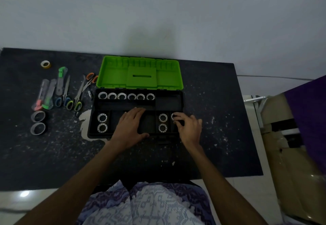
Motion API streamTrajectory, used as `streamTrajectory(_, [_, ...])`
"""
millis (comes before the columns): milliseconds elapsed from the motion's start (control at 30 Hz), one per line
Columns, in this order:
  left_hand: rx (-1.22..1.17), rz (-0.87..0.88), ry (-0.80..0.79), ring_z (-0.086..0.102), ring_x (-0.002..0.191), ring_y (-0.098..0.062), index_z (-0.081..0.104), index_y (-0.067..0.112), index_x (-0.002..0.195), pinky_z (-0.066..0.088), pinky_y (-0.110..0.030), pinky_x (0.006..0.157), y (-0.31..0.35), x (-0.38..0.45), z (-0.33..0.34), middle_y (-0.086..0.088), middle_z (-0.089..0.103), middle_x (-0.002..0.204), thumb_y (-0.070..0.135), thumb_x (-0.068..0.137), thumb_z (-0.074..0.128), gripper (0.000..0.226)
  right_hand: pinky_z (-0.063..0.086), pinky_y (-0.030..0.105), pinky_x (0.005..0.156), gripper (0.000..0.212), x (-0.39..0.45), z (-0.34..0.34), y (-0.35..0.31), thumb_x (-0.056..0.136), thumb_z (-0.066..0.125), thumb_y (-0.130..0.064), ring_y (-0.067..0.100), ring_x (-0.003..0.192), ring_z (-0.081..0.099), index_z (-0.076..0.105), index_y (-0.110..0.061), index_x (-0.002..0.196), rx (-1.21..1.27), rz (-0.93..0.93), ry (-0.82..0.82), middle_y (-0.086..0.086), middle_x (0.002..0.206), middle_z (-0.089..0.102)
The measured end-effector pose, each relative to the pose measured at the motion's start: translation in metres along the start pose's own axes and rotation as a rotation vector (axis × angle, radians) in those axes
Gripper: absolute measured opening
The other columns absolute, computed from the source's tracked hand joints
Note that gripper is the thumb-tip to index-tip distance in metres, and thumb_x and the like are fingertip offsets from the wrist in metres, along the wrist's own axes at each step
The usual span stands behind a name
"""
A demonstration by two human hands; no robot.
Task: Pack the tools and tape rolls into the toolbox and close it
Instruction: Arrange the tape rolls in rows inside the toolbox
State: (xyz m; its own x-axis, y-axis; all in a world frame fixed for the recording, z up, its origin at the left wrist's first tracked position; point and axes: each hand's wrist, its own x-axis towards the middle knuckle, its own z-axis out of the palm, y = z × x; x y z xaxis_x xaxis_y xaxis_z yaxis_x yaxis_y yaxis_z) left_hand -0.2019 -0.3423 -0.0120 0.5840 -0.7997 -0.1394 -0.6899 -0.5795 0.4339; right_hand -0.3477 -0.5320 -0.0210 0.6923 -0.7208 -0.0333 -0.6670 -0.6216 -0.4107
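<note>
Toolbox [135,133] open at centre of dark speckled table [211,154], black tray toward the person, green lid [139,73] laid back flat on the far side. Back-left compartment of toolbox: row of six white-cored tape rolls [126,96] standing side by side. Front-left compartment: two rolls [102,123], one behind the other. Right of centre: two more rolls [162,123] stacked likewise. Front-right corner compartment: one roll [173,116], pinched by fingertips of right hand [189,127], fingers curled around it, roll partly hidden. Left hand [129,127] resting palm-down across middle front compartment of toolbox, fingers straight and spread, thumb on front rim, gripping nothing. Left of toolbox, unpacked: two scissors with orange handles [89,82] closest; then scissors with green-yellow handles [78,101] and blue-handled scissors [64,95]; further left, utility knives, one green [60,80], one pink-ended [41,95], one green-ended [49,95]. Further left and nearer the person, two grey tape rolls [38,122], one behind the other. Small yellowish tape roll [45,64] at far left, level with toolbox lid. Patterned cloth [146,205] on the lap below table edge.
</note>
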Motion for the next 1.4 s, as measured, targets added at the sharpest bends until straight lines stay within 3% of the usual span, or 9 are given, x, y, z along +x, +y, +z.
streamTrajectory(167, [-0.007, 0.01, 0.001, 0.026, 0.144, -0.023, 0.028, 0.019, 0.149, 0.025, -0.045, 0.116, -0.002, -0.001, 0.0, -0.005, 0.033, 0.153, 0.052, 0.067, 0.076, 0.101, 0.035, 0.033, 0.091, 0.035, -0.001, -0.001, -0.001, 0.084, 0.075, -0.029, 0.009, 0.091, 0.056, 0.065, -0.038, 0.117, 0.002, 0.011, -0.003, -0.021, 0.107, 0.07])
streamTrajectory(300, [0.003, 0.031, 0.007, 0.025, 0.144, -0.022, 0.028, 0.019, 0.15, 0.021, -0.043, 0.118, -0.002, -0.001, -0.002, -0.004, 0.033, 0.153, 0.051, 0.068, 0.076, 0.101, 0.04, 0.039, 0.098, 0.041, -0.006, -0.002, 0.002, 0.082, 0.075, -0.016, 0.013, 0.106, 0.053, 0.065, -0.033, 0.117, 0.033, -0.019, -0.002, -0.012, 0.114, 0.061])
streamTrajectory(433, [0.016, 0.083, -0.042, 0.027, 0.143, -0.018, 0.026, 0.022, 0.15, 0.018, -0.039, 0.117, -0.008, 0.001, -0.009, 0.001, 0.032, 0.154, 0.052, 0.07, 0.074, 0.098, 0.045, 0.034, 0.089, 0.035, -0.007, -0.006, -0.009, 0.085, 0.067, -0.01, 0.013, 0.103, 0.048, 0.066, -0.028, 0.115, 0.021, -0.072, 0.092, -0.007, 0.112, 0.054])
streamTrajectory(533, [-0.072, 0.114, -0.065, 0.035, 0.137, -0.017, 0.036, 0.025, 0.146, 0.027, -0.034, 0.113, -0.019, 0.006, -0.023, 0.003, 0.041, 0.148, 0.049, 0.079, 0.069, 0.079, 0.043, 0.03, 0.089, 0.029, 0.002, -0.008, -0.039, 0.091, 0.061, -0.014, 0.012, 0.104, 0.046, 0.065, -0.027, 0.117, 0.114, -0.124, 0.082, -0.006, 0.113, 0.053])
streamTrajectory(600, [-0.142, 0.112, 0.015, 0.043, 0.129, -0.015, 0.044, 0.026, 0.139, 0.035, -0.03, 0.107, -0.028, 0.006, -0.038, 0.002, 0.05, 0.139, 0.041, 0.084, 0.067, 0.061, 0.041, 0.027, 0.089, 0.028, 0.011, -0.005, -0.064, 0.092, 0.059, -0.015, 0.012, 0.105, 0.047, 0.064, -0.027, 0.117, 0.161, -0.181, 0.071, -0.006, 0.114, 0.052])
streamTrajectory(800, [-0.308, -0.133, 0.256, 0.055, 0.112, -0.02, 0.056, 0.024, 0.123, 0.047, -0.034, 0.094, -0.099, -0.005, -0.079, -0.001, 0.06, 0.121, 0.024, 0.092, 0.061, 0.031, 0.042, 0.025, 0.089, 0.028, 0.035, 0.025, -0.154, 0.093, 0.057, -0.009, 0.017, 0.108, 0.049, 0.064, -0.02, 0.118, 0.357, -0.364, -0.011, -0.001, 0.113, 0.053])
streamTrajectory(1100, [-0.351, -0.608, 0.397, 0.064, 0.102, -0.03, 0.063, 0.011, 0.113, 0.048, -0.038, 0.088, -0.244, -0.041, -0.122, -0.013, 0.068, 0.111, 0.02, 0.089, 0.065, 0.025, 0.041, 0.035, 0.093, 0.028, 0.074, 0.109, -0.297, 0.093, 0.059, -0.011, 0.026, 0.111, 0.049, 0.06, -0.01, 0.121, 0.322, -0.594, -0.264, 0.01, 0.119, 0.054])
streamTrajectory(1200, [-0.397, -0.687, 0.402, 0.063, 0.105, -0.027, 0.063, 0.009, 0.114, 0.043, -0.03, 0.085, -0.278, -0.04, -0.13, -0.012, 0.068, 0.113, 0.02, 0.091, 0.064, 0.026, 0.042, 0.035, 0.095, 0.032, 0.09, 0.134, -0.33, 0.095, 0.06, -0.015, 0.026, 0.116, 0.049, 0.058, -0.011, 0.126, 0.274, -0.604, -0.328, 0.01, 0.124, 0.052])
streamTrajectory(1400, [-0.388, -0.703, 0.373, 0.062, 0.108, -0.027, 0.062, 0.005, 0.118, 0.044, -0.03, 0.09, -0.344, -0.009, -0.15, -0.015, 0.067, 0.116, 0.015, 0.088, 0.065, 0.032, 0.039, 0.045, 0.103, 0.042, 0.126, 0.198, -0.392, 0.093, 0.062, -0.018, 0.035, 0.122, 0.044, 0.052, -0.005, 0.132, 0.15, -0.567, -0.417, 0.017, 0.13, 0.046])
